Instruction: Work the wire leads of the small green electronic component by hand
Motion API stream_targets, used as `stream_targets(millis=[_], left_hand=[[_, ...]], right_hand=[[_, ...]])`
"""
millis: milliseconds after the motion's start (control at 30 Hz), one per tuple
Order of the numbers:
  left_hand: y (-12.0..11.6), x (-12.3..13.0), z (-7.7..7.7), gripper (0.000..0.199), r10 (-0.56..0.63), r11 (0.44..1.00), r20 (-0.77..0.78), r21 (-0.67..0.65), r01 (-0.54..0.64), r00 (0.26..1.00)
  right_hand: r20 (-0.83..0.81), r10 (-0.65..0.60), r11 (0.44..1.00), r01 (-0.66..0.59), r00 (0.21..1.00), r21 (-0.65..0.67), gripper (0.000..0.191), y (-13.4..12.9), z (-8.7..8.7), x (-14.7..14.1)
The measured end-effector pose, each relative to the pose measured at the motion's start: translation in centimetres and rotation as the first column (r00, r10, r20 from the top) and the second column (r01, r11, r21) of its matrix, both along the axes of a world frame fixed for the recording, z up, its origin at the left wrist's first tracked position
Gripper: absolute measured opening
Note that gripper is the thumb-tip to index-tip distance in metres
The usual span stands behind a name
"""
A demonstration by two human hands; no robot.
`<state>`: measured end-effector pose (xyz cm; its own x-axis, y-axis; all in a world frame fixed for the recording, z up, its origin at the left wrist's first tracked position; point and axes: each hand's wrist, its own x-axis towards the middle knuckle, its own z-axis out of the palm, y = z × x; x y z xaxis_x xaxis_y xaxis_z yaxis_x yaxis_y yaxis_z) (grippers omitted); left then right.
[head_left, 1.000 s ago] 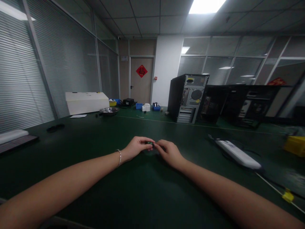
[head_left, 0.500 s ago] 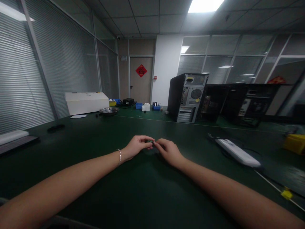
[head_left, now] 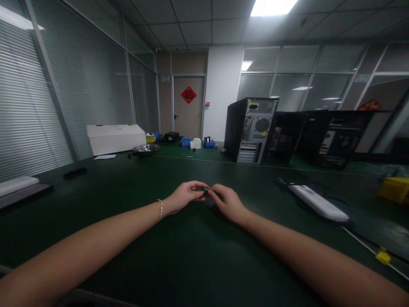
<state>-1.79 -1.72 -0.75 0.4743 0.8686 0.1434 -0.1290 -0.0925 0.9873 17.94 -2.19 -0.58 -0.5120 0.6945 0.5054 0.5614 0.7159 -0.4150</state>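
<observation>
A small green piece (head_left: pixel 205 191), too small to name for sure, is pinched between the thumb and fingers of my left hand (head_left: pixel 185 196). My right hand (head_left: pixel 227 202) is closed in a pinch right beside it, thumb and forefinger meeting at the piece's right end. Whatever the right fingertips hold is too small to make out. Both hands are close together just above the green tabletop (head_left: pixel 179 256). A bracelet (head_left: pixel 160 209) circles my left wrist.
A white power strip (head_left: pixel 319 202) with cables lies to the right, near a yellow bin (head_left: pixel 394 190). Computer towers (head_left: pixel 252 130) stand at the back right. Further back are a metal bowl (head_left: pixel 145 149), a white box (head_left: pixel 116 140) and small blue bins (head_left: pixel 209 142). A keyboard-like slab (head_left: pixel 25 196) lies left.
The green piece has turned a little within my left fingers and its green side shows differently. Both hands stay in nearly the same place.
</observation>
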Motion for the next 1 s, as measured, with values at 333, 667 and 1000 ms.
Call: stream_targets(millis=[333, 667, 1000], left_hand=[[0.25, -0.21, -0.39, 0.039, 0.048, 0.982, -0.132, 0.187, -0.022, 0.990], [0.72, -0.44, 0.06, 0.028, 0.172, 0.934, -0.116, 0.334, -0.124, 0.978], [0.26, -0.26, 0.09, 0.025, 0.145, 0.936, -0.121, 0.338, -0.096, 0.982]], right_hand=[[0.009, 0.047, 0.999, -0.046, 0.999, -0.010, 0.024, -0.44, 0.53, -0.09], [0.055, -0.013, 0.999, 0.011, 0.998, 0.031, 0.021, -0.30, 0.30, 0.13], [0.106, -0.040, 0.999, 0.038, 0.994, 0.027, 0.022, -0.33, 0.31, 0.18]])
